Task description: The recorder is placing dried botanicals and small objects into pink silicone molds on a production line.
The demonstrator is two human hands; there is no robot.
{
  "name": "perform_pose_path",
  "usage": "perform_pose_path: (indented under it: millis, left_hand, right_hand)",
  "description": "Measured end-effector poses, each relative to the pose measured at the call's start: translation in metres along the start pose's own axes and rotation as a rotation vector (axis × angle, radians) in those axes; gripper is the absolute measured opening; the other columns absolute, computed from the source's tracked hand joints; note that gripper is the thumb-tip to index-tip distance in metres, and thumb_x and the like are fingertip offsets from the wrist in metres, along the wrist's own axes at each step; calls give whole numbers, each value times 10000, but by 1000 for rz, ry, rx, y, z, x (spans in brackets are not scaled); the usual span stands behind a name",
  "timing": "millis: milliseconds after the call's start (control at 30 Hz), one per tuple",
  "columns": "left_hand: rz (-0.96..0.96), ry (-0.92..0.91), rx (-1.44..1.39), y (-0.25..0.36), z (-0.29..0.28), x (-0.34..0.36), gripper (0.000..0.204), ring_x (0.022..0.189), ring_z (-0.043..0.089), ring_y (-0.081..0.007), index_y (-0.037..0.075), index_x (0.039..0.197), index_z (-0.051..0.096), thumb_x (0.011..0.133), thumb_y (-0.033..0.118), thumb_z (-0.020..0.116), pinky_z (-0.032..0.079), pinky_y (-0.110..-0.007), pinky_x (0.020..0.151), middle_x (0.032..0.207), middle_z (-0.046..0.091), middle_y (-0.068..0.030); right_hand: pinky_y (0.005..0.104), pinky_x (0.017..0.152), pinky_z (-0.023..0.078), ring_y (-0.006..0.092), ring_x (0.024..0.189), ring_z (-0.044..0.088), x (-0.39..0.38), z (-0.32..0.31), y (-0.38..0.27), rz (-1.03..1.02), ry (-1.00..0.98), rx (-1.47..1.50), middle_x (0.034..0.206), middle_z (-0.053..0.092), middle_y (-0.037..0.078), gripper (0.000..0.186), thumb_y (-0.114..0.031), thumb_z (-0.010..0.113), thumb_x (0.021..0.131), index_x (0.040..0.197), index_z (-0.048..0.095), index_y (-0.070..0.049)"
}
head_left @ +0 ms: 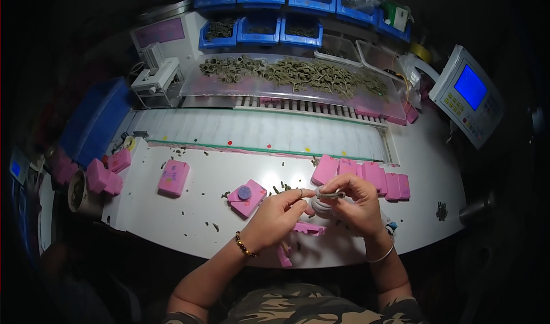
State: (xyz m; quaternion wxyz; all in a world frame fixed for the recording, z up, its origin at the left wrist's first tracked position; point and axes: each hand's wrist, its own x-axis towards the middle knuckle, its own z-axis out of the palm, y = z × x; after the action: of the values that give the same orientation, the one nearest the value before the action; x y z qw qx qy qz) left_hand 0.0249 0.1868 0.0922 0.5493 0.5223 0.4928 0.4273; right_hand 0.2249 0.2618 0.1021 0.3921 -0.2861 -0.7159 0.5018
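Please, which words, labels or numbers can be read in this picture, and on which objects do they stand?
Nothing reads clearly enough to quote.
Lone pink block: handwritten marks, too small.
Purple panel, upper left: lettering, too blurred.
Console with blue screen, right: markings, too small.

Here's the long white panel [258, 130], blue bins [259, 38] in rows behind it, a screen [471, 87] to its right (glowing blue, that one), and a blue box [91, 121] off its left end.

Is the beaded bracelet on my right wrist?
No, the right wrist wears a pale bangle; the beaded bracelet circles the left wrist.
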Motion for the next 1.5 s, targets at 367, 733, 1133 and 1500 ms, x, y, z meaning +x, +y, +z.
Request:
perform_pose_path:
  millis: [367,733,1133,1500]
  left_hand:
    - [-64,-171,-310,-4,-34,-15,247,784,631,-100,10,900,614,989,232,550,507,-252,701,851,644,-45]
    - [660,1038,-918,64,-303,-60,320,844,627,-241,22,1032,615,907,193,375,549,-406,715,936,640,-148]
    - [-55,151,-1174,-9,-47,8,363,762,627,-247,-4,1127,585,987,257,375,542,-397,682,934,649,-122]
    - [-36,195,-953,-19,11,15,680,1011,639,-222,32,1221,542,1003,631,304,534,-372,918,1096,634,-148]
  right_hand:
    - [238,772,517,120,916,613,9,27,-12,263,-221,348,1039,626,78,290,77,723,799,1061,620,7]
    - [196,674,480,86,846,585,7,44,-3,314,-69,346,1090,624,89,438,49,724,804,1213,575,-3]
    - [397,900,480,322,1096,600,-9,74,-45,-550,-190,-508,1179,619,127,594,-139,864,671,1206,617,-69]
    - [425,942,487,321,1185,615,-16,50,-23,-514,-96,-782,1247,658,140,326,-70,610,830,1150,667,-64]
